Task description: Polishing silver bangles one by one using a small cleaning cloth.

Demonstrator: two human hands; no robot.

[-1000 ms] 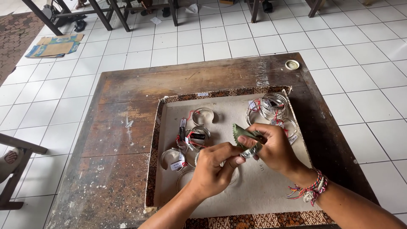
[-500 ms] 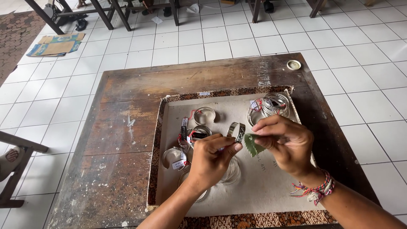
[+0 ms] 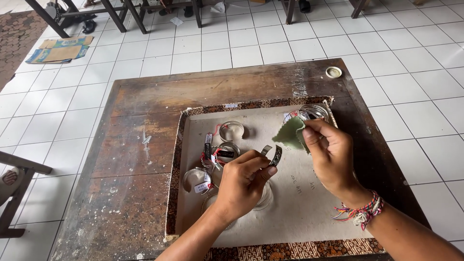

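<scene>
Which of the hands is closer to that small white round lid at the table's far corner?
Right. The right hand, holding a green cloth, sits below the lid; the left hand is lower and further left.

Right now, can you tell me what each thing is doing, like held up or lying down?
Left hand: shut on the cuff bracelet.
Cuff bracelet: held up above the tray.
Right hand: pinching the green cloth.
Green cloth: crumpled, held beside the bracelet, apart from it.
Tagged bracelets: lying on the tray.
Tray: flat on the wooden table.
Small round lid: lying on the table's far corner.
</scene>
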